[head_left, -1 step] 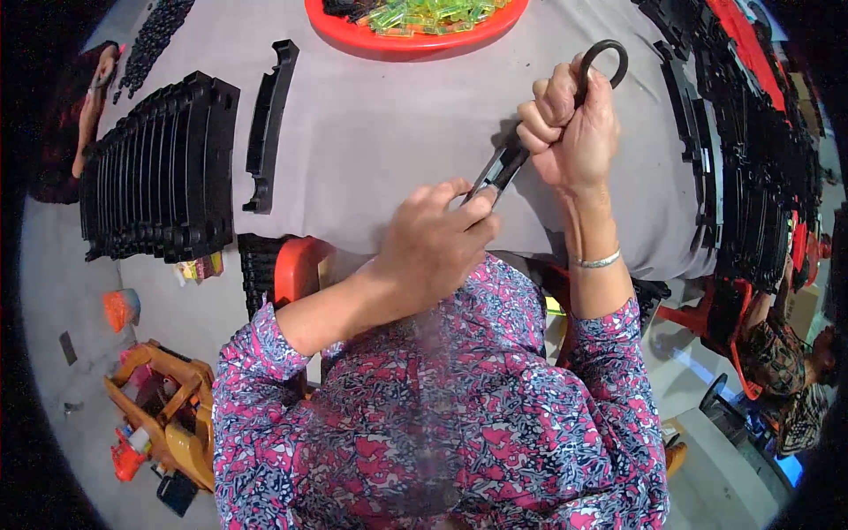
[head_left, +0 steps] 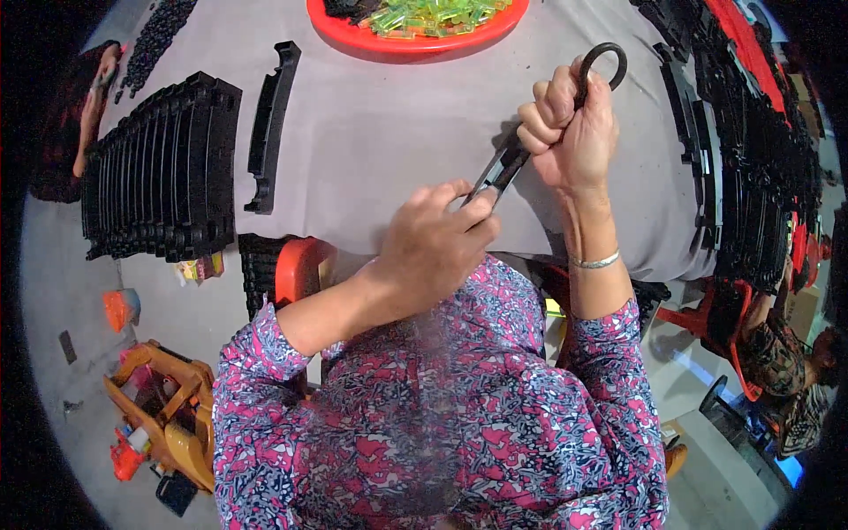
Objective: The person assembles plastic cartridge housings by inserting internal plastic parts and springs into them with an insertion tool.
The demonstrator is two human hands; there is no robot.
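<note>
My right hand (head_left: pixel 571 128) is wrapped in a fist around a long black ring-ended tool (head_left: pixel 510 152). Its black ring stands out above the thumb, and a narrow part with grey edges slants down toward my body. At that lower end my left hand (head_left: pixel 439 234) pinches with thumb and fingers; the fingers hide the tip, and I cannot make out whether a second piece is held there. Both hands are over the table's near edge. A single black plastic bar (head_left: pixel 269 132) with notched ends lies on the cloth to the left.
A row of matching black bars (head_left: pixel 163 168) stands at the left edge. At the far side is a red basin (head_left: pixel 415 47) with clear yellow-green pieces. More black bars (head_left: pixel 738 168) are piled on the right. A co-worker's arm (head_left: pixel 91 115) is at far left, another person (head_left: pixel 786 371) at right.
</note>
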